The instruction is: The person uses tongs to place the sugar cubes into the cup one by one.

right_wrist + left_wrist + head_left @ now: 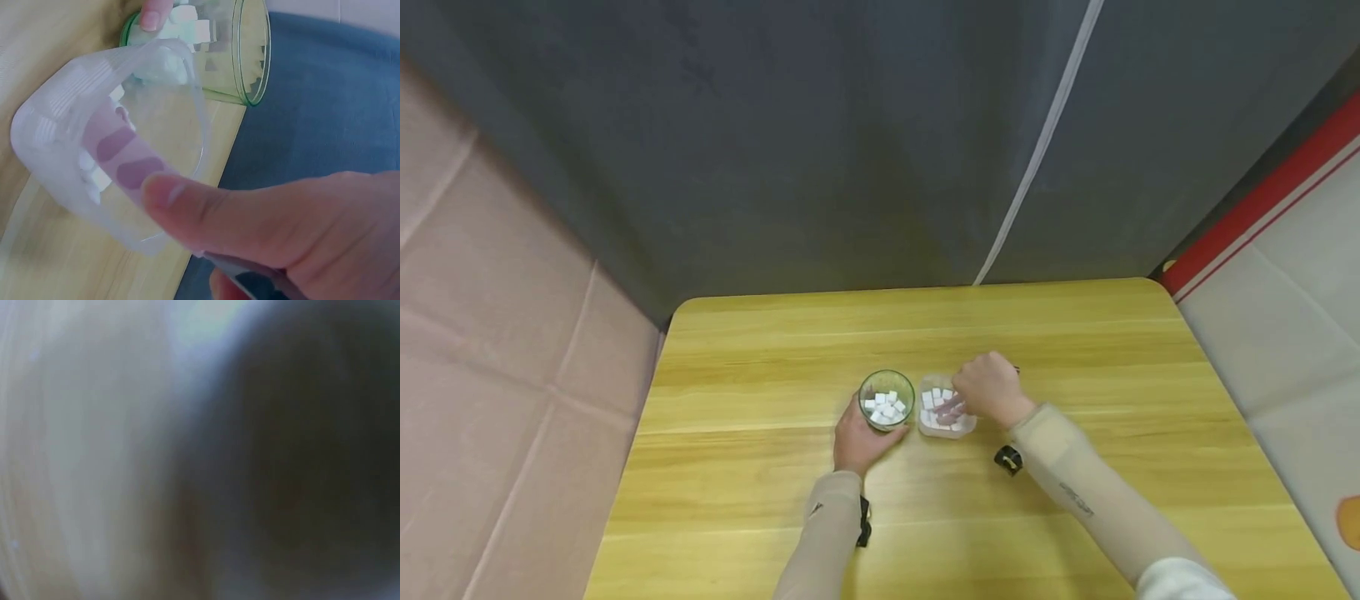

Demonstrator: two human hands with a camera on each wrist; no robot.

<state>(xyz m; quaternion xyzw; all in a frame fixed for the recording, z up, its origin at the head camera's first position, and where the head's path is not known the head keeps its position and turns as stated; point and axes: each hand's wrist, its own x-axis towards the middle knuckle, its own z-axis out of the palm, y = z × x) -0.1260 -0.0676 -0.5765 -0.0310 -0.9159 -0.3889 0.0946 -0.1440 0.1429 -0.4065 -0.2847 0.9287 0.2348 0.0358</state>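
Observation:
My left hand (859,442) grips a green-tinted glass (866,383) from its near left side. Several white cubes (886,410) lie inside the glass. Just right of it stands a clear plastic container (946,432), also with white cubes (928,399). My right hand (988,385) holds a lilac utensil (128,153) with darker oval patches and a dark rear part. Its front end reaches into the container, and the thumb presses along it. Whether its tip touches a cube cannot be made out. The left wrist view is too blurred to read.
The wooden table (737,358) carries both vessels near its middle. A dark curtain (775,167) hangs behind its far edge. Pale panels (512,375) flank the left side, and a white panel with a red band (1262,200) the right.

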